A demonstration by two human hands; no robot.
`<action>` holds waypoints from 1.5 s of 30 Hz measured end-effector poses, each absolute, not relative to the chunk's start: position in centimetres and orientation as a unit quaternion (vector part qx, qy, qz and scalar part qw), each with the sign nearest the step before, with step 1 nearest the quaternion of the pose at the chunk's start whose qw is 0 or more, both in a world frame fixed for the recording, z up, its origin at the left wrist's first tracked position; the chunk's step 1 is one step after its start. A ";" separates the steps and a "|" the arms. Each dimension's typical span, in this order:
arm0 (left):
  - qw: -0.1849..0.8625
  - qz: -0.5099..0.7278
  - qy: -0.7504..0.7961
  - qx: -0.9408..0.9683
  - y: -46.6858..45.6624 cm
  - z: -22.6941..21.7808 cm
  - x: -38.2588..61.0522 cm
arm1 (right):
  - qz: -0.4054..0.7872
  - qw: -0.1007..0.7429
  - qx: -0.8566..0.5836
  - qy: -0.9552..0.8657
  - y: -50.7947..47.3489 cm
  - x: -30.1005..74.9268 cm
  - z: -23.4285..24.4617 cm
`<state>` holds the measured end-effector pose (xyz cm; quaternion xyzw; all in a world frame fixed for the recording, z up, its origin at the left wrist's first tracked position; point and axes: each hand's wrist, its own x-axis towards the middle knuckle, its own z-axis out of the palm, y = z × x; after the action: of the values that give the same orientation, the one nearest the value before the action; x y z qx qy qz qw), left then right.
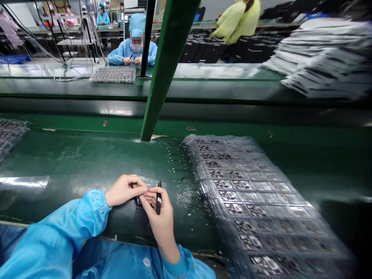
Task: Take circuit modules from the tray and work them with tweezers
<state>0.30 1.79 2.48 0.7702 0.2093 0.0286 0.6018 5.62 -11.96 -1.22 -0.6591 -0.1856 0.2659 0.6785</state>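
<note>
My left hand [124,190] and my right hand [159,217] meet over the dark green bench [72,162], both in blue sleeves. My right hand grips black tweezers [158,197], tips pointing up and away from me. My left hand is closed in a pinch on a small dark part [138,200] beside a scrap of clear film [149,181]; what the part is I cannot make out. To the right lies a long clear plastic tray [247,197] holding several rows of small dark components.
A green slanted post [162,69] rises from the bench ahead. Small white bits and thin wires [183,186] litter the surface. Another tray [8,135] sits at far left. Across the belt a person in blue [132,50] works by a tray [114,74]. Stacked sheets [325,58] are piled far right.
</note>
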 end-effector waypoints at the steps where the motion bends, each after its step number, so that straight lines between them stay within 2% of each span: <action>1: 0.624 0.023 0.225 0.748 1.8 2.4 0.3 | 0.262 0.679 -0.661 -0.182 -11.9 5.6 -1.1; 6: 0.642 0.016 0.250 0.724 2.1 2.5 0.1 | 0.260 0.688 -0.658 -0.164 -12.1 5.8 -1.0; 24: 0.508 0.026 0.185 0.841 2.2 2.5 -0.7 | 0.238 0.687 -0.665 -0.173 -12.1 5.8 -1.7; 32: 0.523 -0.007 0.203 0.827 1.5 2.2 -0.4 | 0.113 0.634 -0.728 -0.234 -12.3 5.5 -1.4; 45: 0.588 -0.050 0.215 0.778 1.0 2.3 0.0 | 0.150 0.643 -0.715 -0.230 -13.3 5.7 -1.2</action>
<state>-0.04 0.96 2.28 0.7782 0.2150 -0.0503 0.5880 5.71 -13.30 -1.25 -0.7152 -0.2300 0.1504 0.6426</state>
